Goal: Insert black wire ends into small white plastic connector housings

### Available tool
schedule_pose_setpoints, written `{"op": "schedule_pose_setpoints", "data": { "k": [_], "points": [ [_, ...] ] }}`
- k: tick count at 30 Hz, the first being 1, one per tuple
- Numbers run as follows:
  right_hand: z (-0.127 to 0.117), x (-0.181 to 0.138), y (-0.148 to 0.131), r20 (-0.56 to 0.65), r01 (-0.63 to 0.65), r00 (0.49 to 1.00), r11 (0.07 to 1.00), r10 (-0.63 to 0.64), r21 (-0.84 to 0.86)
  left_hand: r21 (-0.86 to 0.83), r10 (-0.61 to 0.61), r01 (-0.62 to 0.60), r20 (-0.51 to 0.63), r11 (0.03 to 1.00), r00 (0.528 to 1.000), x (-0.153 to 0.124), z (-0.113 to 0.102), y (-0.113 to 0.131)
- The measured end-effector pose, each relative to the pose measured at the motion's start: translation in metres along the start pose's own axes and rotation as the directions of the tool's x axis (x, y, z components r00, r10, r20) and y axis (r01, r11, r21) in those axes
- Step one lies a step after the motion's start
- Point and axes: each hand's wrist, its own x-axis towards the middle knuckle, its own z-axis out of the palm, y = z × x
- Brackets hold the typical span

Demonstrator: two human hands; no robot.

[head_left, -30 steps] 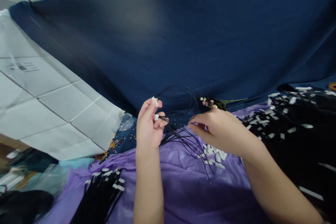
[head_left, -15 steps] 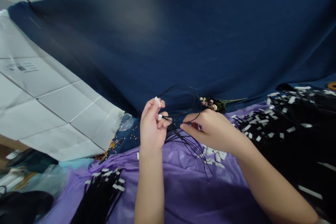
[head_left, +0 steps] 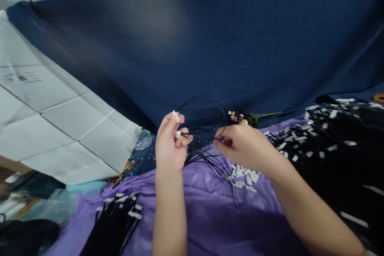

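Note:
Fingers curled, my left hand point(head_left: 170, 148) holds thin black cords point(head_left: 196, 97) that bend in a loop toward the right. One white tab point(head_left: 175, 117) sits by its thumb and index finger, and a second white tab point(head_left: 178, 134) lies lower, between the fingers. The thumb and index finger of my right hand point(head_left: 240, 146) are pinched at the loop's right end, on a black cord. Loose cord ends point(head_left: 222, 170) fan out below, between the hands. The exact grip inside the right fingers is partly hidden.
Purple cloth point(head_left: 210, 212) covers the surface. Bundles of black cords with white tabs lie at the lower left point(head_left: 109, 224) and right point(head_left: 330, 168). White pieces point(head_left: 247, 176) and a flower sprig point(head_left: 252, 119) lie near my right hand. Blue cloth point(head_left: 210, 40) hangs behind; white tiles point(head_left: 57, 124) stand left.
My left hand has shifted slightly left with the cords. My right hand has moved a little to the right, so the gap between the hands is wider.

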Motion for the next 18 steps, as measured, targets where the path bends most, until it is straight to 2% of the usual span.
{"op": "schedule_pose_setpoints", "data": {
  "k": [3,6,10,12,14,15,18],
  "points": [
    [-0.010,0.000,0.011,-0.101,-0.106,0.990,0.994,0.103,-0.021,-0.019,0.023,-0.023,-0.028,1.000,0.999,0.001,-0.004,0.006],
    [-0.019,-0.001,0.025,-0.203,-0.166,0.965,0.986,0.169,0.033,-0.029,0.035,-0.037,-0.061,0.999,0.997,0.002,-0.007,0.009],
    [-0.024,-0.002,0.040,-0.353,-0.133,0.918,0.979,0.179,0.152,-0.020,0.055,-0.056,-0.065,0.998,0.996,0.003,-0.007,0.008],
    [-0.023,-0.001,0.043,-0.440,-0.076,0.876,0.956,0.200,0.283,-0.022,0.062,-0.063,-0.070,0.998,0.996,0.003,-0.007,0.006],
    [-0.020,0.002,0.041,-0.556,0.039,0.799,0.903,0.228,0.428,-0.034,0.062,-0.065,-0.082,0.997,0.995,0.003,-0.007,0.006],
    [-0.019,0.003,0.039,-0.624,0.119,0.743,0.870,0.241,0.479,-0.044,0.061,-0.066,-0.093,0.997,0.994,0.004,-0.007,0.006],
    [-0.016,0.008,0.028,-0.797,0.366,0.533,0.773,0.283,0.518,-0.092,0.043,-0.057,-0.148,0.994,0.988,0.004,-0.006,0.009]
  ]
}}
